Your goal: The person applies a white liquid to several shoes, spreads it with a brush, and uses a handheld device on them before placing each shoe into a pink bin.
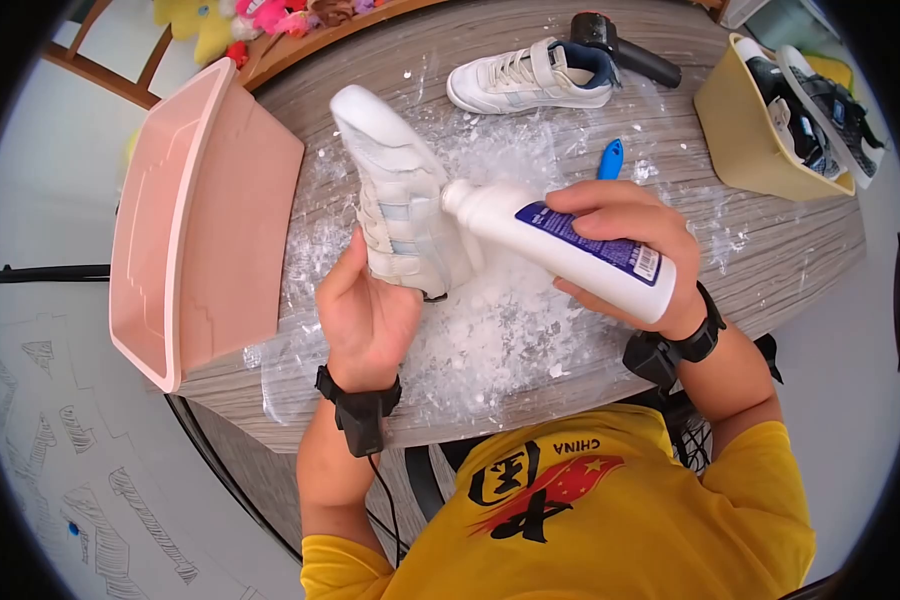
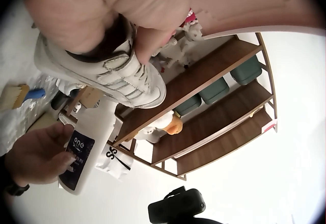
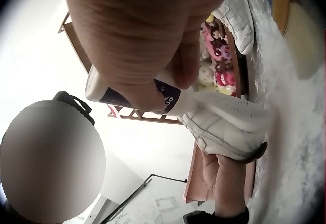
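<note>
My left hand holds a white sneaker tilted toe-up over the table. Its fingers reach into the shoe's opening, while the thumb lies outside along the laces, as the left wrist view shows. My right hand grips a white plastic bottle with a dark blue label. The bottle leans to the left, its narrow top right at the sneaker's side near the sole. A second white sneaker rests on the table beyond, beside a black tool with a handle.
White powder and smears cover a clear sheet on the wood-grain table. A pink bin stands at left, a yellow bin holding shoes at right. Near the bottle lies a blue-handled brush. Plush toys sit on a shelf behind.
</note>
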Action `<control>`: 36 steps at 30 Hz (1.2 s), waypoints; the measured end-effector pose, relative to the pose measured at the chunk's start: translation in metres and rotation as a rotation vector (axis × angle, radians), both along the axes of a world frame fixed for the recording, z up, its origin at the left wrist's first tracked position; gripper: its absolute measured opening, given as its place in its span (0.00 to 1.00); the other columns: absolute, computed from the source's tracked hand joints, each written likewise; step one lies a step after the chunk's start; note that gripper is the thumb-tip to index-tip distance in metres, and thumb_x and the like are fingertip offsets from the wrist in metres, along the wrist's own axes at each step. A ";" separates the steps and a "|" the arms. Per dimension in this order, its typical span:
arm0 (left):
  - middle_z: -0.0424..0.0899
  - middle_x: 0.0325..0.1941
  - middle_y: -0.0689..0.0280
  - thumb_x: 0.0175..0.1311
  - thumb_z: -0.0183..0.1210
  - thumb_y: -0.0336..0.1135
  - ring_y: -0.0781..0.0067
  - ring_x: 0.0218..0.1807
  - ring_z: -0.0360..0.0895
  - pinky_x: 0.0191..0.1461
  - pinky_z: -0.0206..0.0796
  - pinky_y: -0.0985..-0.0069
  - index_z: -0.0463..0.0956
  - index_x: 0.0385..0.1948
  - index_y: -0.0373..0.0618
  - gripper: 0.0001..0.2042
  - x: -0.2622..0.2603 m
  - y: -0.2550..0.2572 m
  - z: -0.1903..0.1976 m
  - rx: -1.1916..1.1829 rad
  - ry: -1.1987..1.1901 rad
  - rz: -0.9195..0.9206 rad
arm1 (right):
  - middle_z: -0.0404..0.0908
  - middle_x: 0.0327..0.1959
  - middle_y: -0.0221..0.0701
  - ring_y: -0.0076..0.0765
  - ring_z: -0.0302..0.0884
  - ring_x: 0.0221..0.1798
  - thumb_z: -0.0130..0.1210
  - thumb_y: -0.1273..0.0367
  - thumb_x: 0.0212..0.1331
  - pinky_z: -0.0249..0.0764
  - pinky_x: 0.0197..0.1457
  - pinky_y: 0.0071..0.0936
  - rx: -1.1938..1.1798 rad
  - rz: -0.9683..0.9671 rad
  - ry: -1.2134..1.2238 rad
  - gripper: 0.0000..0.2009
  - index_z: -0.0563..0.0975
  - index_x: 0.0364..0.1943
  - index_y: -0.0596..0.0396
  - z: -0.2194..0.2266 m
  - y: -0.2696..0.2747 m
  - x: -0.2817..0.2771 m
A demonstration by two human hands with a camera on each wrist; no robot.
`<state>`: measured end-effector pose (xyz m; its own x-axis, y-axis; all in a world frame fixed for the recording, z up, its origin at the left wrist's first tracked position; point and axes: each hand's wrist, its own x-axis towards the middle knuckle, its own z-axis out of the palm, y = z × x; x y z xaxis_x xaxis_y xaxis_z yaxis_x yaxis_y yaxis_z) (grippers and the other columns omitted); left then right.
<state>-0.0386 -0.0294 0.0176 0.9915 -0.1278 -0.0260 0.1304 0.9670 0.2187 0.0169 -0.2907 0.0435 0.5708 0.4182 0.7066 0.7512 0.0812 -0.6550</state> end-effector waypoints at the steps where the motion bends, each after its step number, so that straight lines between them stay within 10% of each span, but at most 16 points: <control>1: 0.67 0.71 0.56 0.74 0.44 0.32 0.60 0.73 0.62 0.78 0.49 0.61 0.59 0.67 0.34 0.22 0.000 0.002 -0.001 -0.018 -0.005 -0.002 | 0.82 0.52 0.42 0.42 0.82 0.51 0.74 0.75 0.43 0.79 0.54 0.32 -0.024 0.009 0.015 0.22 0.80 0.46 0.56 0.001 0.000 0.000; 19: 0.71 0.67 0.53 0.69 0.43 0.36 0.54 0.69 0.67 0.74 0.56 0.50 0.65 0.63 0.37 0.23 -0.004 0.022 -0.014 -0.188 -0.083 0.001 | 0.83 0.48 0.44 0.41 0.84 0.47 0.73 0.75 0.40 0.80 0.49 0.30 -0.013 0.112 0.099 0.24 0.77 0.46 0.57 0.001 -0.006 -0.002; 26: 0.59 0.75 0.55 0.73 0.41 0.52 0.52 0.75 0.55 0.79 0.39 0.47 0.59 0.69 0.46 0.28 -0.011 0.020 -0.018 0.010 -0.240 -0.015 | 0.81 0.48 0.43 0.35 0.81 0.51 0.68 0.79 0.41 0.77 0.52 0.32 0.132 0.133 0.380 0.25 0.74 0.48 0.59 -0.006 -0.011 -0.004; 36: 0.74 0.58 0.56 0.70 0.52 0.50 0.54 0.62 0.70 0.66 0.63 0.53 0.62 0.57 0.47 0.22 -0.018 0.022 -0.025 0.113 -0.124 0.053 | 0.85 0.38 0.41 0.31 0.84 0.31 0.64 0.73 0.56 0.82 0.35 0.26 0.322 0.031 1.122 0.16 0.76 0.46 0.66 0.004 -0.001 -0.006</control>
<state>-0.0566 -0.0077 -0.0069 0.9933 -0.0785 0.0852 0.0454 0.9402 0.3375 0.0109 -0.2921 0.0474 0.9350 0.3365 -0.1122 -0.2417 0.3730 -0.8958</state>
